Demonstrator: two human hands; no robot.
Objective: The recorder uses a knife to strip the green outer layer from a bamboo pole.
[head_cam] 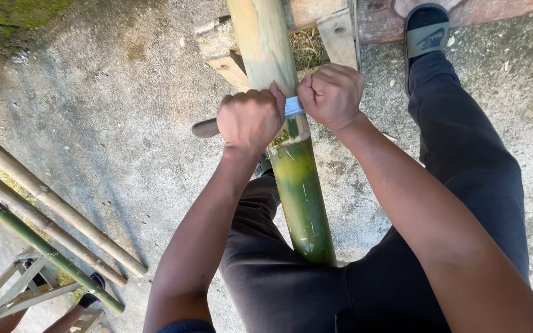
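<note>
A thick bamboo pole (300, 191) runs from between my legs up across a wooden support (337, 31). Its near part is green and its far part (263, 43) is pale and stripped. A knife blade (293, 106) lies crosswise on the pole at the line between the two. My left hand (249, 118) is fisted around the knife's dark handle, whose end sticks out to the left. My right hand (332, 94) is fisted on the blade's other end, right of the pole.
Three long bamboo poles (50, 203) lie on the concrete at left, above a small wooden frame (16, 290). My right foot wears a green slide sandal (425, 34) by a wooden beam at the top. Mossy ground lies at the top left.
</note>
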